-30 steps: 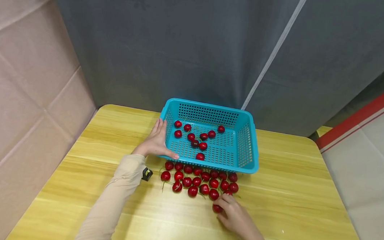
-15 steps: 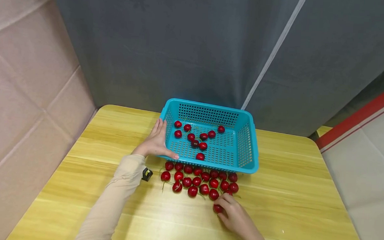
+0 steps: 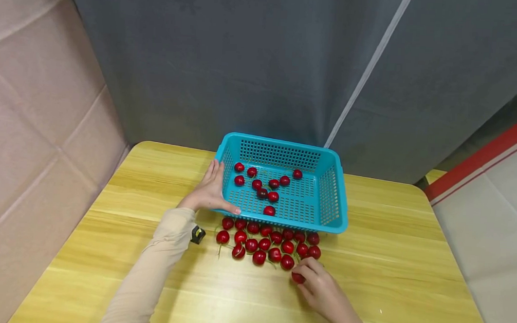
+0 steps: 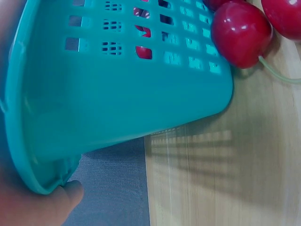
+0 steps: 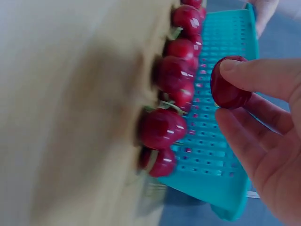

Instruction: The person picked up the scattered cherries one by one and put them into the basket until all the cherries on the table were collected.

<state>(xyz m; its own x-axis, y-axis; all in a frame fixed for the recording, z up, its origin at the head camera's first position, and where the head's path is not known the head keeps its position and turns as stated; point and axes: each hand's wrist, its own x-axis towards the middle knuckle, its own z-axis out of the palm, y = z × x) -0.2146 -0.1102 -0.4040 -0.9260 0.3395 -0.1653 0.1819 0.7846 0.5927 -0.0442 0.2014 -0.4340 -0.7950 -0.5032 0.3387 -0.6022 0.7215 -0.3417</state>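
My right hand [image 3: 324,289] pinches a dark red cherry [image 5: 229,84] between thumb and fingers, raised off the table in the right wrist view. Loose cherries [image 3: 274,254], some with green stems, lie in rough rows just beyond that hand. Behind them stands a turquoise perforated plastic basket [image 3: 339,205] with several cherries [image 3: 269,210] spread over its floor. My left hand [image 3: 208,190] holds the basket's near left corner, thumb on the front rim and fingers along the left rim. In the left wrist view, a fingertip [image 4: 73,190] is at the rim [image 4: 21,113].
A small black object [image 3: 197,234] sits beside the left sleeve [image 3: 157,258]. The wooden table [image 3: 390,246] ends behind the basket at a dark grey curtain [image 3: 228,62]. A pinkish padded wall [image 3: 37,120] borders the left side, and a white panel with a red edge [image 3: 482,163] the right.
My right hand has shifted slightly right and away from me, carrying the pinched cherry. The left hand and the basket have stayed in place.
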